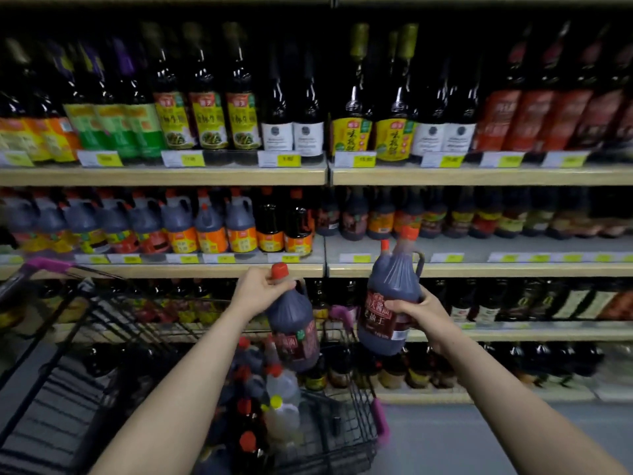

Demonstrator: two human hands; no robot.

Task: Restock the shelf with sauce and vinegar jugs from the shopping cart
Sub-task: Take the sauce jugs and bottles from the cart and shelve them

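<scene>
Jugs lifted from cart, one per hand.
My left hand (255,289) clenches one dark sauce jug (294,332) by its neck; my right hand (419,311) grasps another jug's (390,296) body, angled for shelving.

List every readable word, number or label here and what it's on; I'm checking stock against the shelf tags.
"老抽王": red label of the dark jug in the right hand; the larger line above it is too blurred.
"味极鲜": yellow labels of two tall bottles on the upper shelf, only partly legible.
Jug in the left hand: label blurred.
Shelf price tags: numbers unreadable.
Other bottle labels: blurred.
</scene>
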